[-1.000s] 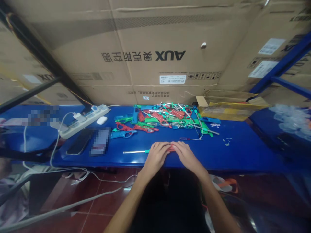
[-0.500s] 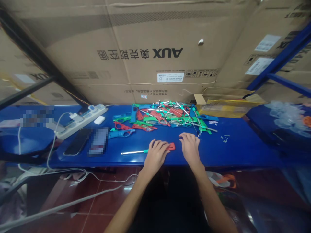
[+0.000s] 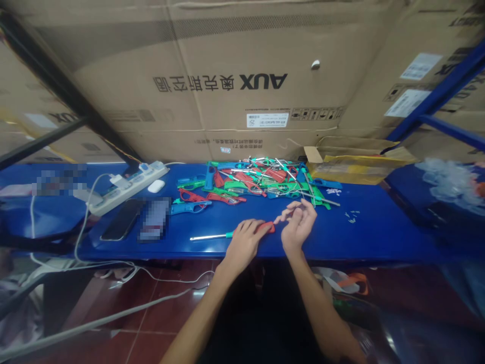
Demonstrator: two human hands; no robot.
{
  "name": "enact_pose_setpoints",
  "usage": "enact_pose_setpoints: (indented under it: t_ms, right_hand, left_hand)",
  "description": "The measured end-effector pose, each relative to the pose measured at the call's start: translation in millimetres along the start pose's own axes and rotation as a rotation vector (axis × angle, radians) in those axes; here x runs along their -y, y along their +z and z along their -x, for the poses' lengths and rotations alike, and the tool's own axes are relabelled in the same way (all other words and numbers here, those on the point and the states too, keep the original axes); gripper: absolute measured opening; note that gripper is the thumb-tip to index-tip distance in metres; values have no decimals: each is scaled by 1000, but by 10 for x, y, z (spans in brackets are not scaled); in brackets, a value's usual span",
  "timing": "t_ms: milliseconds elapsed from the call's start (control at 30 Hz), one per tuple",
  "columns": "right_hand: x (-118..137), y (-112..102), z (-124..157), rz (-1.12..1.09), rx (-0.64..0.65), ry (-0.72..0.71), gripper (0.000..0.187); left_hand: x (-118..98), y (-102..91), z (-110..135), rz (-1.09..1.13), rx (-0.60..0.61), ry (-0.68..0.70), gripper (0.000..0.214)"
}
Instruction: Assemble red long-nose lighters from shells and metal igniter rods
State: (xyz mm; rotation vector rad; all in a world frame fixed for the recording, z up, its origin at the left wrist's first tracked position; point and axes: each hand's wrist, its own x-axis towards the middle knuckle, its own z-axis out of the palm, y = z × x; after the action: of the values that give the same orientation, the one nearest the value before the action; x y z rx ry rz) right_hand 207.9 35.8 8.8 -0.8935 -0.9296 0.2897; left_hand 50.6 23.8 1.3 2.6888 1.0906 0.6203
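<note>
A red long-nosed lighter (image 3: 270, 227) lies on the blue table, its metal tube (image 3: 208, 237) and green collar pointing left. My left hand (image 3: 245, 240) is closed over the handle and covers much of it. Just right of the handle's end, my right hand (image 3: 298, 227) is turned palm up with curled fingers, the fingertips close to the lighter. Whatever those fingers hold, if anything, is too small or hidden to make out. Behind both hands is a heap of red, green and blue lighter parts (image 3: 276, 175) with metal tubes and thin wires.
Small pale pieces (image 3: 352, 217) lie to the right. A yellow-taped carton (image 3: 356, 169) stands at the back right. On the left are a power strip (image 3: 129, 189), a white earphone case (image 3: 155, 186) and two phones, one a dark phone (image 3: 121, 221). Large cardboard boxes (image 3: 212, 45) wall the back.
My right hand has rolled from back up to palm up, its fingertips coming nearer the lighter's end. My left hand stays on the lighter, its thumb now along the handle.
</note>
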Motion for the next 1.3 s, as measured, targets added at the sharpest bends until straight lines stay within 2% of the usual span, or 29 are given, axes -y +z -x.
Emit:
enact_pose_setpoints:
  t_ms: [100,233,600,967,1300]
  right_hand:
    - [-32,20,-8,-15,-14,-19,22]
    - [-52,20,6,-22,39,-32,21]
    - [-82,13,41,21,122,-24,22]
    - [-81,22,42,22,98,-4,21]
    - [-122,-30,83,114,163,-44,25]
  left_hand:
    - [5,1,3,-7,9,1,51]
    - [0,-4,-1,-10,21,-4,53]
    - [-11,-14,-10,-9,4,-6,47]
    - [-21,-27,-21,12,14,-18,44]
    - [-17,-9,-9,6,-5,-20,43]
